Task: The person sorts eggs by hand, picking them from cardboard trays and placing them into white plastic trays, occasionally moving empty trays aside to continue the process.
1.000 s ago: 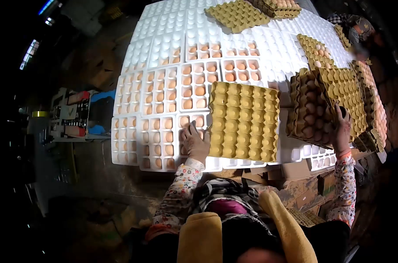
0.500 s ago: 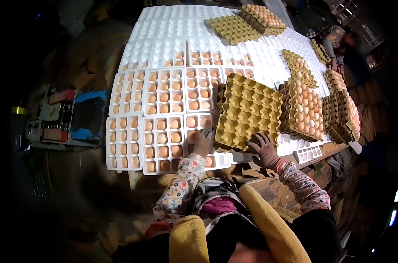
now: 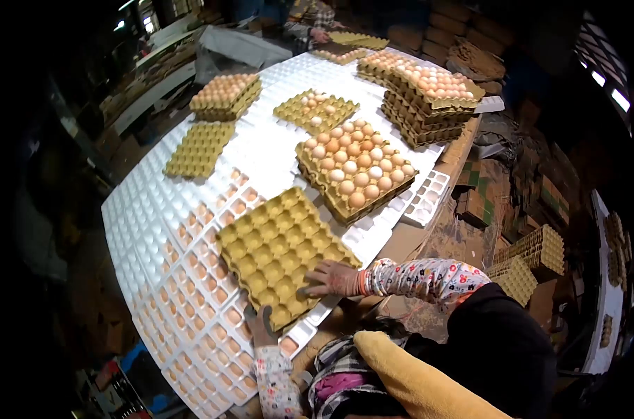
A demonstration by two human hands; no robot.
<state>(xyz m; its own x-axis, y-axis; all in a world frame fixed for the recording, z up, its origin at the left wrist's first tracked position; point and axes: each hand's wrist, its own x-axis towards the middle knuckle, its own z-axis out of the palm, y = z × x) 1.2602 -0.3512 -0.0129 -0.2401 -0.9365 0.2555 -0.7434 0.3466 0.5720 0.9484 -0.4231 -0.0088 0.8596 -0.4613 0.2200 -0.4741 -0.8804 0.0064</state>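
Observation:
An empty yellowish pulp egg tray [image 3: 278, 244], at the top of a stack, lies on white foam trays near the table's front edge. My left hand [image 3: 262, 327], gloved, is at its lower left corner with the thumb and fingers spread. On the tray's near right part rests my right hand [image 3: 333, 279], fingers apart. Brown eggs sit in the white foam trays [image 3: 191, 307] to the left. Just beyond my right hand stands a stack of pulp trays full of eggs [image 3: 359, 164].
More egg stacks stand at the back left [image 3: 224, 94] and back right [image 3: 428, 84]. A partly filled tray [image 3: 317, 110] and an empty one [image 3: 199, 149] lie farther off. At the far edge, another person's hands [image 3: 319, 35] are near a tray. Stacked trays [image 3: 533, 251] stand at the right.
The view has swung to the right, so the table appears rotated. Both hands remain at the empty tray, the right one now farther onto its surface.

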